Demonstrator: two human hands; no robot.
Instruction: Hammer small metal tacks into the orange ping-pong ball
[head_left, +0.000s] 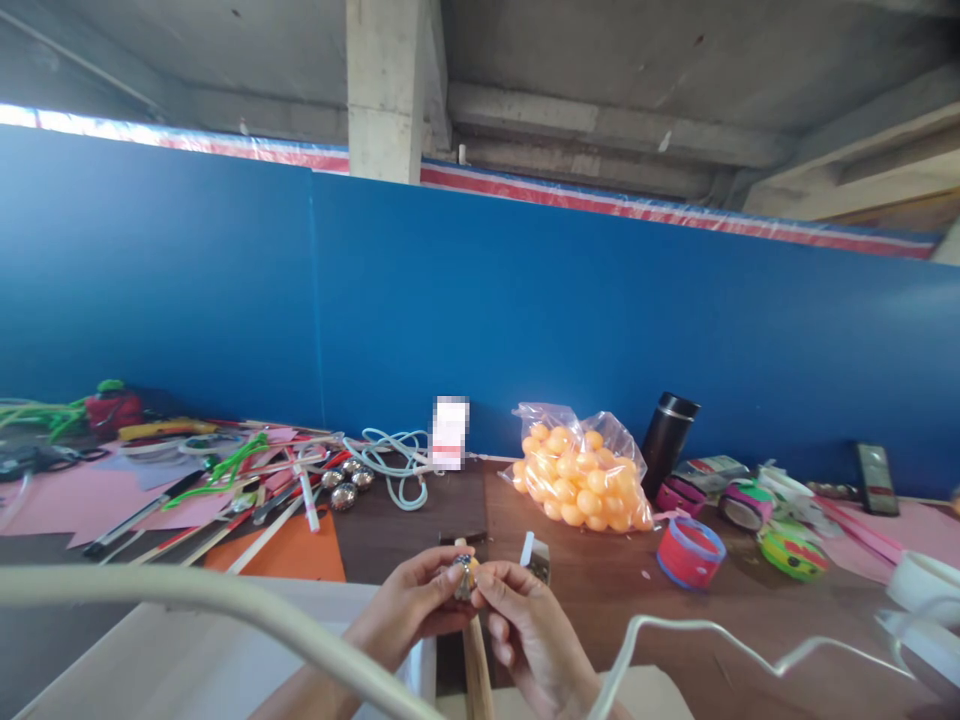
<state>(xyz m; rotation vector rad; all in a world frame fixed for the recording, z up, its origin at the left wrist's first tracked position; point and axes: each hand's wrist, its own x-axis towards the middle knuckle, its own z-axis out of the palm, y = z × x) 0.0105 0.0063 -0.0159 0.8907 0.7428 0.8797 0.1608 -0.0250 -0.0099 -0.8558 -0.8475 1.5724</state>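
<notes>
A small shiny silver bell is pinched between the fingertips of my two hands, just above the table. My left hand grips it from the left with thumb and fingers. My right hand closes on its right side with thumb and forefinger, the other fingers curled. A yellowish spot shows at the bell, too small to make out. Under the hands lies a hammer, its wooden handle pointing towards me and its dark head just beyond the fingers. Several similar silver bells sit together to the left.
Bagged orange balls stand behind, near a black flask. Tape rolls lie right; sticks, a marker, papers and pale-blue cord lie left. A white cable crosses the foreground. A blue partition closes the back.
</notes>
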